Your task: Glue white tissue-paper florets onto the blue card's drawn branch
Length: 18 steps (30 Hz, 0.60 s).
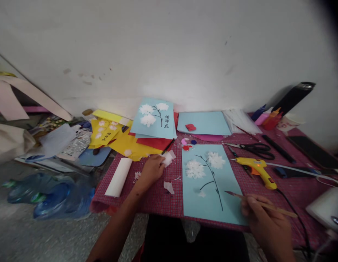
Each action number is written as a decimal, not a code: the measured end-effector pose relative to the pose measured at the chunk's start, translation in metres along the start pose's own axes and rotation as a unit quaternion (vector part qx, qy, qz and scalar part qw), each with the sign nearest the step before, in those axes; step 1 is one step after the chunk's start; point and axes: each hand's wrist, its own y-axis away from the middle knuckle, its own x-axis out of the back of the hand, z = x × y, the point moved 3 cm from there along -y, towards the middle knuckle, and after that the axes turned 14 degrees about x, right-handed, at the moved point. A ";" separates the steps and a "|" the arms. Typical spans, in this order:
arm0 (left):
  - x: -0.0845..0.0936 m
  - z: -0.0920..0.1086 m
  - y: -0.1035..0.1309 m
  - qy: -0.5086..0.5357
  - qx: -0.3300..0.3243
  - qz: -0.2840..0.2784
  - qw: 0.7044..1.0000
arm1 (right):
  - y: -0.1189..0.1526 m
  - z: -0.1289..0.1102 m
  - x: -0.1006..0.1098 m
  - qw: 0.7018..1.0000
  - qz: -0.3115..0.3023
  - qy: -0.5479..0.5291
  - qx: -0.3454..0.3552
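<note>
A light-blue sheet lies in front of me, with a drawn dark branch and two raised white paper blossoms. A small white patch shows below the shorter twig. My right hand holds a paintbrush between thumb and fingers, its reddish tip over the sheet's right part. My left hand is closed at the edge of a piece of thin white paper, left of the sheet. White paper scraps lie nearer to me on the checked cloth.
A yellow glue gun, black scissors and paint bottles are on the right. A finished-looking flower card rests on coloured sheets at the back. A white paper roll lies at the left edge; water bottles are on the floor.
</note>
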 end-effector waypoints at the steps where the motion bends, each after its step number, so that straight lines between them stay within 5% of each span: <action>1: 0.000 0.001 0.000 -0.005 0.002 -0.002 1.000 | 0.000 0.000 0.000 1.000 -0.011 0.004 -0.002; 11: 0.003 0.016 -0.003 -0.045 0.051 -0.003 0.998 | 0.002 -0.006 -0.004 1.000 -0.003 0.009 -0.010; 18: 0.007 0.009 -0.006 0.035 0.086 0.006 0.996 | 0.003 -0.003 -0.003 1.000 -0.014 0.005 -0.006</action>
